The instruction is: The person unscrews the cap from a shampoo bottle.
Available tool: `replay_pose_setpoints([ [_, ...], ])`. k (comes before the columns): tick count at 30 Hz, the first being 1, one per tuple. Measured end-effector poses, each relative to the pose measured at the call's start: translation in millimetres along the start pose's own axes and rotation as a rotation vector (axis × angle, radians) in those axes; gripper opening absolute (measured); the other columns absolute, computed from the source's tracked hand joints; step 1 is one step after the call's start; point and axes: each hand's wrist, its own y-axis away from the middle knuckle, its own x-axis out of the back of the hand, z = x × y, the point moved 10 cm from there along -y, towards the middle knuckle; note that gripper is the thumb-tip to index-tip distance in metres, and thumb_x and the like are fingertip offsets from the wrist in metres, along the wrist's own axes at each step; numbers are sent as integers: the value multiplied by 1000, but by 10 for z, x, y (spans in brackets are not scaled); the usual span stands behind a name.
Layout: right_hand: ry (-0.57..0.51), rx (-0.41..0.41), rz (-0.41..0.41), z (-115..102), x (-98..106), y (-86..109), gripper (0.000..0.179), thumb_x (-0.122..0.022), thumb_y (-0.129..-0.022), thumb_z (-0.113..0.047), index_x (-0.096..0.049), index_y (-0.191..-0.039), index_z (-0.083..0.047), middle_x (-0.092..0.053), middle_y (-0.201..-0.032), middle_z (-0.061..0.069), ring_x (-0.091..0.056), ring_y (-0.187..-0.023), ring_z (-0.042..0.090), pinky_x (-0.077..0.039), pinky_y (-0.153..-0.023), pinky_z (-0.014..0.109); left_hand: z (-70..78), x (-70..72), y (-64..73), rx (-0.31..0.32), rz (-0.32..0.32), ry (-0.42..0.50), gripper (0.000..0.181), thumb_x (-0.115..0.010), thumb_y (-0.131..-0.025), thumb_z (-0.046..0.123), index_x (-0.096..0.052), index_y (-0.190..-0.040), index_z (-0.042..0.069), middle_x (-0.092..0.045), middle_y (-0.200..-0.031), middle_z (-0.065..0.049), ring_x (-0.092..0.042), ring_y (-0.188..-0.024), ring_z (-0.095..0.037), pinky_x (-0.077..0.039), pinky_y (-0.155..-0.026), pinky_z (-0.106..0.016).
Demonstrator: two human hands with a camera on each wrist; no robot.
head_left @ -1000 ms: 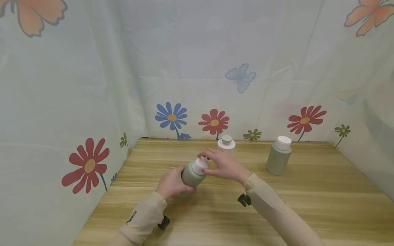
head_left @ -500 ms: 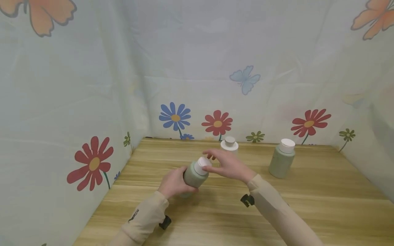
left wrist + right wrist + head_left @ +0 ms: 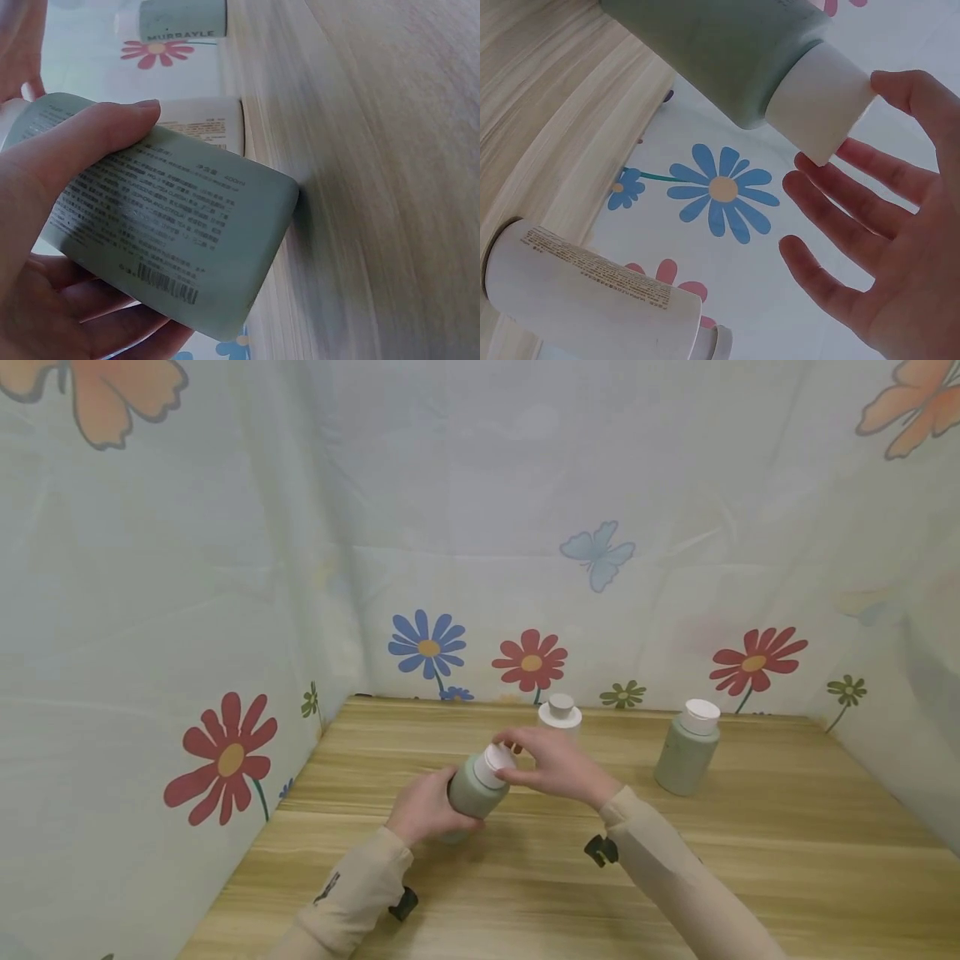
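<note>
A pale green bottle (image 3: pixel 474 793) with printed text and a barcode leans toward the right, its lower corner close to the table. My left hand (image 3: pixel 425 807) grips its body, thumb across one side and fingers beneath, as the left wrist view shows. The white cap (image 3: pixel 821 103) on its top lies between the thumb and fingertips of my right hand (image 3: pixel 553 763), which pinches it at the edge. In the right wrist view, the little finger (image 3: pixel 817 277) is held away from the cap.
Behind my right hand stands a white bottle (image 3: pixel 559 718) with a narrow greyish cap, partly covered by the hand. Another green bottle (image 3: pixel 686 753) with a white lid stands upright at the right. A flowered curtain (image 3: pixel 480 527) borders the wood-grain table (image 3: pixel 787 827).
Half a second ago the right fingers were spread off the cap; now they are back at its edge. The head view has shifted slightly. The left hand keeps its hold on the bottle.
</note>
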Motion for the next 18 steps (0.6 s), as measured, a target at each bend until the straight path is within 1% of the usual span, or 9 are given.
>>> replay_pose_setpoints([
  [4, 18, 15, -9, -9, -2, 7, 44, -73, -86, -26, -59, -125, -12, -67, -118, 3, -63, -102, 17, -55, -86, 33, 11, 5, -3, -3, 7, -8, 76, -89, -58, 42, -61, -120, 10, -71, -102, -5, -65, -87, -18, -52, -76, -40],
  [10, 5, 20, -15, -10, -6, 10, 48, -72, -85, -25, -58, -129, -11, -66, -122, 5, -63, -105, 18, -54, -89, 36, 7, 3, 0, -5, 7, -11, 76, -89, -58, 43, -61, -121, 10, -71, -103, -5, -65, -87, -19, -52, -76, -40],
  [14, -18, 4, -21, 1, -13, 3, 60, -72, -86, -33, -50, -138, -14, -65, -123, 4, -62, -109, 20, -52, -92, 40, -22, -1, 7, 11, 7, 0, 76, -89, -59, 43, -60, -122, 10, -71, -105, -6, -65, -89, -20, -53, -78, -41],
  [16, -26, -19, -17, 20, -12, 4, 66, -71, -86, -39, -45, -142, -15, -65, -122, 3, -62, -110, 20, -52, -92, 41, -26, -2, 8, 17, 7, 3, 76, -89, -60, 43, -60, -122, 9, -70, -106, -7, -66, -90, -21, -53, -79, -42],
  [18, -33, -50, -10, 48, -9, 9, 69, -69, -87, -42, -43, -144, -15, -65, -120, 3, -62, -109, 20, -51, -92, 41, -24, -2, 7, 18, 7, 0, 76, -89, -60, 43, -60, -122, 9, -70, -106, -7, -66, -90, -21, -53, -79, -42],
])
